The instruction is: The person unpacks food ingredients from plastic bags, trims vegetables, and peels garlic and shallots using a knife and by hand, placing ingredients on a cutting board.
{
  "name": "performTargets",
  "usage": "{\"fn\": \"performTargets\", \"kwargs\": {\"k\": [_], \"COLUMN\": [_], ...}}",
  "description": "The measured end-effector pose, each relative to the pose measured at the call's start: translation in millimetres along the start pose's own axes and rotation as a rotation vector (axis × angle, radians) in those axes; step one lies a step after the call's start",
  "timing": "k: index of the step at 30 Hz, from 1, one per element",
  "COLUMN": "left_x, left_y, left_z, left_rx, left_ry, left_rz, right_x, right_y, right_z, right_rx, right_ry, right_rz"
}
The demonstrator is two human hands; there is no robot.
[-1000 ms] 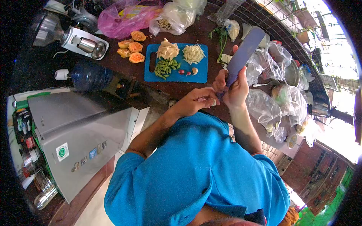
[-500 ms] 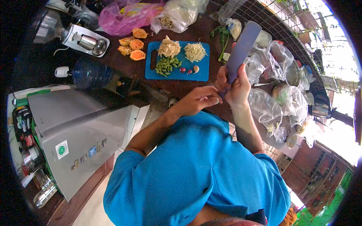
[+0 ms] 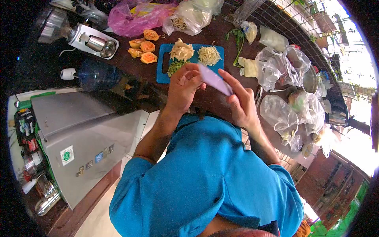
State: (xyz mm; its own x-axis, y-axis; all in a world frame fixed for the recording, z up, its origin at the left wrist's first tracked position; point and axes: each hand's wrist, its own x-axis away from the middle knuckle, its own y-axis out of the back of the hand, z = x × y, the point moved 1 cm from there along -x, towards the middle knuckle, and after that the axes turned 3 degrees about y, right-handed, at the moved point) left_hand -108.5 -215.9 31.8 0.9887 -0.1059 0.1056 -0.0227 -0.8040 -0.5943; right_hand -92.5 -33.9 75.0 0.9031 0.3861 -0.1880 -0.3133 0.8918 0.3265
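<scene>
Holds the flat purple object (image 3: 215, 82) between left hand (image 3: 182, 90) and right hand (image 3: 242, 106), near the blue cutting board (image 3: 162, 79); curls left fingers at one end, straddles the other with right thumb and forefinger, can't tell how tightly. Keep it steady, fingertips off the edges!

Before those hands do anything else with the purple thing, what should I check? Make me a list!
1. Purple thing up off the counter: ok, it's between the left hand and right hand.
2. Firm grip: cannot tell from this angle.
3. Blue board clear: not ok, food is on it.
4. White shreds apart from the pale slices: ok, there's a gap.
5. Orange halves off the board: ok, they're beside it.
6. Board's near edge clear: cannot tell, the hands and purple thing cover much of it.
</scene>
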Motion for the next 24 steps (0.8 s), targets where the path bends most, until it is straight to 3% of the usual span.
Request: {"fn": "performTargets", "kwargs": {"k": [3,5,6,10,15,19,21,24], "left_x": [4.6,7.1,6.3,7.7,9.8,11.6,12.0,14.9], "left_y": [-2.8,3.3,6.6,11.6,6.1,8.7,13.4,13.1], "left_z": [-4.9,-5.1,-0.5,-0.3,-16.1,-23.6,-27.5,-38.4], "left_rx": [-0.048,-0.297,-0.186,-0.29,0.023,0.015,-0.279,-0.471], "left_ry": [-0.119,-0.108,-0.105,-0.11,-0.021,-0.012,-0.02,-0.098], "left_rz": [0.009,0.018,0.042,0.055,0.097,0.151,0.159,0.168], "right_x": [1.7,0.8,0.4,0.5,1.1,-0.1,0.6,1.2], "right_y": [-3.8,-5.9,-7.2,-11.2,-16.0,-19.9,-24.7,-35.0], "right_z": [4.4,8.2,8.2,12.5,24.5,30.0,31.0,29.8], "right_rx": [0.106,0.17,0.17,0.17,0.19,0.209,0.225,0.221], "right_ry": [-0.002,0.004,0.004,0.058,0.033,0.018,0.018,0.071], "right_rz": [0.035,0.045,0.043,0.014,0.017,0.015,0.018,-0.036]}}
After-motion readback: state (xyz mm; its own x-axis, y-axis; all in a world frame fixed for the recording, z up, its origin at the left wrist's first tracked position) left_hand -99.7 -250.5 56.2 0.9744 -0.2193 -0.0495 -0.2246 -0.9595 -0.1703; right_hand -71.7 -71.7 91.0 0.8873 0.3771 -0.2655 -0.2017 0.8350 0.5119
